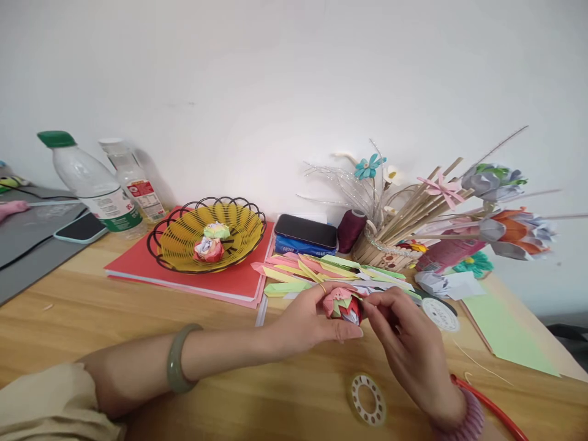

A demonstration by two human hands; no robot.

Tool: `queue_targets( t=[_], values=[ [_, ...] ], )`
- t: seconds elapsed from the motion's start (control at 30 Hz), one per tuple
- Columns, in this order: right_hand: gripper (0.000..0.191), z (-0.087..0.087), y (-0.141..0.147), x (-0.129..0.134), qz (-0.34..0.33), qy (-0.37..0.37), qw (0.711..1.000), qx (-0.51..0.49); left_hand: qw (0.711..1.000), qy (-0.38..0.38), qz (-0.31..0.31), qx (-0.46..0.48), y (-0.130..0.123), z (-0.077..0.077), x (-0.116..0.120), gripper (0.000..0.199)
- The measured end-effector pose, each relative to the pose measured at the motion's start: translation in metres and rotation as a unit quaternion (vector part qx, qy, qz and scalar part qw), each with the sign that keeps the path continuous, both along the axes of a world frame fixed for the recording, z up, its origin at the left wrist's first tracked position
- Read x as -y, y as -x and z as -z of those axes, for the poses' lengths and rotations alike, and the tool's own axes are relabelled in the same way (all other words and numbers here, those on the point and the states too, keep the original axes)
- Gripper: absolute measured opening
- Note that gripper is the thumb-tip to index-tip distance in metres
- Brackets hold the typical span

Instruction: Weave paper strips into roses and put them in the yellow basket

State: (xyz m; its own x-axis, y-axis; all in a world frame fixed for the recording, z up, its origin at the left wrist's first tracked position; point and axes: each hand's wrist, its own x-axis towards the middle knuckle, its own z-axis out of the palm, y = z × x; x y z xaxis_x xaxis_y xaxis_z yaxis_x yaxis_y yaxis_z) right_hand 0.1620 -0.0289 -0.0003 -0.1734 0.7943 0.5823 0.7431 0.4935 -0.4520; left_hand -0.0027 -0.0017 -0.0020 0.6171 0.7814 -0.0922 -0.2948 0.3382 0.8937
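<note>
At the lower centre of the frame, the left hand (312, 318) and right hand (408, 343) each grip a paper flower (343, 304) above the worktop (138, 318).

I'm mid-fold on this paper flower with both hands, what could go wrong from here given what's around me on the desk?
1. The left hand and right hand both pinch the small pink, red and green folded paper flower; squeezing harder could crush its petals.
2. The loose pile of coloured paper strips lies just behind the hands; a sweep could scatter it.
3. The white plastic ring with holes sits near the right wrist and could be nudged along the wooden table.
</note>
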Motion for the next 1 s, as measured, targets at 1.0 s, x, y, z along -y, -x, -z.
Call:
queue_targets(
  t=[1.0],
  values=[
    [0.021, -0.014, 0.008, 0.007, -0.027, 0.268, 0.958, -0.098, 0.993, 0.003, 0.031, -0.114, 0.010, -0.010, -0.016, 0.042]
  ],
)
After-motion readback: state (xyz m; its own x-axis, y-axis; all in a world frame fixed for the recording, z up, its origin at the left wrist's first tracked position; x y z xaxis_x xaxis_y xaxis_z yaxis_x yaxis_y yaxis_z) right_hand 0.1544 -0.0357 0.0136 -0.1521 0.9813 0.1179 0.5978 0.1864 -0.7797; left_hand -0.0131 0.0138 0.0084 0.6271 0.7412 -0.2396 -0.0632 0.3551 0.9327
